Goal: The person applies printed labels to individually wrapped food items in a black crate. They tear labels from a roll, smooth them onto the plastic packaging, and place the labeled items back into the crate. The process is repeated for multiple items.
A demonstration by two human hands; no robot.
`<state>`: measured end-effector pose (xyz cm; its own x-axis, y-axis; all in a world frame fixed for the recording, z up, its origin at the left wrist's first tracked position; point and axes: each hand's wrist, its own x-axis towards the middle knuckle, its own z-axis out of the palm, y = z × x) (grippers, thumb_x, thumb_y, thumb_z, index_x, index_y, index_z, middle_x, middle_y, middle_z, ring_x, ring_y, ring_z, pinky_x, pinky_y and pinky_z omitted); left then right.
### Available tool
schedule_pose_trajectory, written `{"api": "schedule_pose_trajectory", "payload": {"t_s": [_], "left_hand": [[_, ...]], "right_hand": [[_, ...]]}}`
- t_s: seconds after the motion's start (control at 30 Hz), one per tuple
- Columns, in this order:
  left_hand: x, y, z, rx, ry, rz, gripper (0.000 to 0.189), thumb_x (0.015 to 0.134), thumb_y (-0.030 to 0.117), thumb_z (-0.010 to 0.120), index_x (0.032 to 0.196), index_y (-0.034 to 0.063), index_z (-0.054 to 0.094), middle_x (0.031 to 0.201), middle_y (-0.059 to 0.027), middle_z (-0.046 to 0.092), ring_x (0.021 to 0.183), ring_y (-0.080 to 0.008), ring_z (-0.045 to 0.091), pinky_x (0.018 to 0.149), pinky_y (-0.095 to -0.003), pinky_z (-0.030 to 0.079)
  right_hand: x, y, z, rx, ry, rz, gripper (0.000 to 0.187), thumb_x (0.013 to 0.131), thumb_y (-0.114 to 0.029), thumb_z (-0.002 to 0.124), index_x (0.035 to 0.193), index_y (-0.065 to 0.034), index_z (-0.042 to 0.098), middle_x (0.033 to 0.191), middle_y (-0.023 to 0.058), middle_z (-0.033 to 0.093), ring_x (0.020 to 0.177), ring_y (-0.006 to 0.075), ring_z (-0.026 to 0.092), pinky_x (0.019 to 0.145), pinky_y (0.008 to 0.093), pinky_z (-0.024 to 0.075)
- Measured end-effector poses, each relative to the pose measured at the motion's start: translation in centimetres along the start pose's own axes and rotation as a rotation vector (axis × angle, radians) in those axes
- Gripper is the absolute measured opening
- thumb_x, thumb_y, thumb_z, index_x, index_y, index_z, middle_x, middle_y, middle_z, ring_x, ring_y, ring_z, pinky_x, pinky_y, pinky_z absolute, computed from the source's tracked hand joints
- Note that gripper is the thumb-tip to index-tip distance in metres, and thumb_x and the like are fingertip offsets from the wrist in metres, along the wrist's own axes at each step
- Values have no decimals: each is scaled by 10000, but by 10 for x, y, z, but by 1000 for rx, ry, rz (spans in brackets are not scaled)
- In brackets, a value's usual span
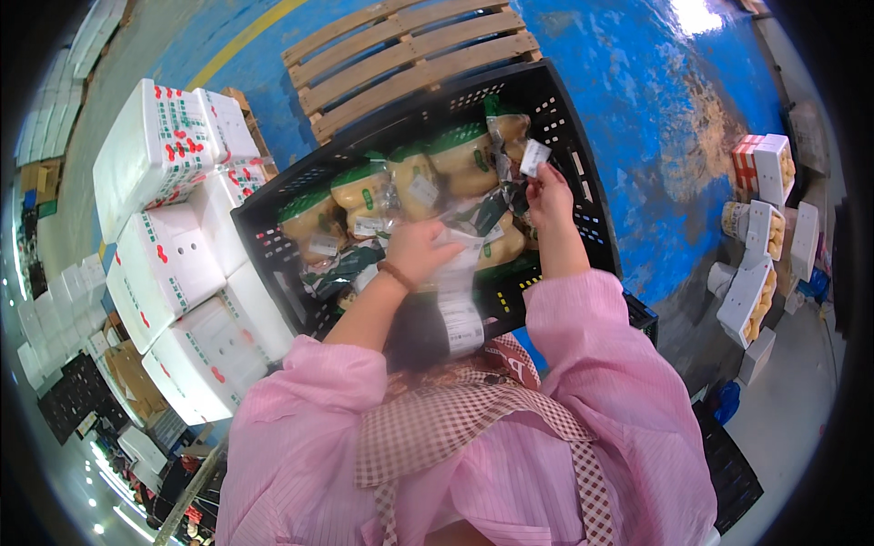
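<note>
In front of me a black plastic crate [560,95] holds several clear bags of pale potato-like produce [464,160] with green tops and white labels. My right hand [550,194] pinches a white label [534,158] at its fingertips, over a narrower bag [512,130] near the crate's right end; whether the label touches the bag I cannot tell. Over the crate's near side, my left hand [423,252], with a brown bead bracelet at the wrist, holds a strip of white printed labels [461,300] that hangs down towards my checked apron.
Left of the crate stand stacked white foam boxes [167,252]. A wooden pallet [416,61] lies beyond the crate on the blue floor. Open foam boxes of pale produce [751,300] stand at the far right; another black crate [642,317] is partly visible behind my right arm.
</note>
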<state>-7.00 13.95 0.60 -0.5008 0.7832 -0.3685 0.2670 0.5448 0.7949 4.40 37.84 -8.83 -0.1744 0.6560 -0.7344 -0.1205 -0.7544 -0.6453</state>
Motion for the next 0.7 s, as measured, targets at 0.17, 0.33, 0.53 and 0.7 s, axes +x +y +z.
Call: {"api": "schedule_pose_trajectory", "payload": {"t_s": [0.17, 0.33, 0.53, 0.7], "left_hand": [[-3, -11, 5, -109, -30, 61, 311, 745, 325, 707, 752, 25, 627, 737, -165, 610, 710, -342, 604, 644, -400, 468], [-13, -13, 5, -151, -7, 88, 306, 767, 317, 696, 766, 21, 619, 782, -173, 618, 746, -344, 606, 673, -411, 471], [-23, -19, -9, -162, 25, 58, 279, 783, 299, 688, 856, 32, 653, 818, -165, 633, 782, -342, 618, 707, -398, 483], [-33, -32, -18, -384, 159, -34, 166, 823, 124, 675, 961, 33, 667, 856, -47, 662, 782, -170, 623, 744, -292, 495]], "right_hand": [[46, 17, 20, 61, 232, 45, 144, 856, -96, 673, 981, -127, 608, 828, 4, 644, 665, 118, 606, 528, 228, 456], [56, 27, 19, -250, 224, -126, 268, 851, -102, 680, 1082, -118, 545, 772, 27, 632, 581, 108, 582, 459, 213, 414], [71, 31, 5, -553, 139, -246, 549, 812, -132, 724, 1298, -74, 476, 801, 44, 639, 591, 116, 576, 472, 249, 411], [35, 17, -8, -1498, 191, -982, 578, 806, -245, 706, 1302, -40, 494, 1184, 172, 596, 1074, 327, 577, 910, 387, 464]]}}
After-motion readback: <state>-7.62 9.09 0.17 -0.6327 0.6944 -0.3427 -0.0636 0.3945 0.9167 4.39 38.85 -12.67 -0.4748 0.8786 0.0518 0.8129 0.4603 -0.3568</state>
